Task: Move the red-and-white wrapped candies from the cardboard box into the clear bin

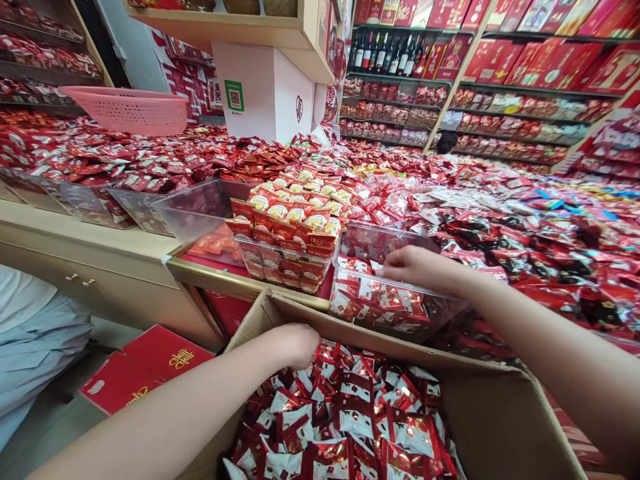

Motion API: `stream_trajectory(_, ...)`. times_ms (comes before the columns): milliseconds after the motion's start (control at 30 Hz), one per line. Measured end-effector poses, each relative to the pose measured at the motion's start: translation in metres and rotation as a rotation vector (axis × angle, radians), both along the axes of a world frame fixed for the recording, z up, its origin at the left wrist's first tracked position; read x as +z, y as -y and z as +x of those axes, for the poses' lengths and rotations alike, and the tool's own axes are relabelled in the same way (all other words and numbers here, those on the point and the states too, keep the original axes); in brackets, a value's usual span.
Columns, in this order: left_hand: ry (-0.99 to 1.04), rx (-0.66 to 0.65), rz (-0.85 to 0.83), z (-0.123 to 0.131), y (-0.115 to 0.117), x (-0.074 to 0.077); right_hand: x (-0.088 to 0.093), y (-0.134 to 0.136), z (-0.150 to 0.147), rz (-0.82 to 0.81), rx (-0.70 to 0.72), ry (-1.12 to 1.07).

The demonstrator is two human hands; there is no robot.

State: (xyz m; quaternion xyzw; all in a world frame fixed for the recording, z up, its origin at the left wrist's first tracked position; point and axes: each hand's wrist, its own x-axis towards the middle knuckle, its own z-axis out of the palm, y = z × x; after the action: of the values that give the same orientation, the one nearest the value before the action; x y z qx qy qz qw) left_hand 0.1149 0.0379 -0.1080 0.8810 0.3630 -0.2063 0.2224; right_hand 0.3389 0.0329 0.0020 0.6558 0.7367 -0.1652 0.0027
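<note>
An open cardboard box (490,380) in front of me holds a heap of small red and white candy packets (355,413). My left hand (299,343) is inside the box at its far left, by the packets, its fingers bent down and hidden. Over a clear plastic bin (430,307) beyond the box, my right hand (415,265) reaches in from the right, fingers curled together and pointing down. Similar red and white packets (373,293) lie in that bin. Whatever the right fingers hold cannot be made out.
Left of the bin stands another clear bin of neatly stacked durian packets (295,220). A half-empty clear bin (200,207) adjoins it. Heaps of wrapped sweets (500,220) cover the counter. A pink basket (130,110) sits behind; a person's clothing (35,347) shows at left.
</note>
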Motion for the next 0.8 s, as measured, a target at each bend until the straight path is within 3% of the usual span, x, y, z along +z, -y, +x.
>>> stream_trajectory(133,-0.226,0.027,0.028,0.004,-0.008,-0.020,0.018,0.035,-0.022,0.565,0.030,-0.060)
stream_trajectory(200,-0.292,0.034,0.025,0.009,-0.010,-0.032,0.014,0.064,-0.038,0.673,0.140,-0.101)
stream_trajectory(267,-0.334,0.043,0.014,0.013,-0.009,-0.045,-0.003,0.093,-0.054,0.621,0.347,-0.138)
stream_trajectory(333,-0.344,0.054,0.009,0.015,-0.007,-0.057,-0.032,0.115,-0.064,0.497,0.483,-0.169)
stream_trajectory(467,-0.299,0.087,0.061,0.015,-0.001,-0.070,-0.090,0.130,-0.061,0.206,0.451,-0.163)
stream_trajectory(600,-0.220,0.049,0.098,0.018,0.008,-0.051,-0.112,0.126,-0.052,0.072,0.322,-0.148)
stream_trajectory(733,-0.023,-0.095,0.107,0.020,0.022,-0.010,-0.111,0.122,-0.053,0.077,0.075,-0.292)
stream_trajectory(800,0.149,-0.104,0.075,0.018,0.029,0.011,-0.108,0.121,-0.053,0.073,-0.028,-0.433)
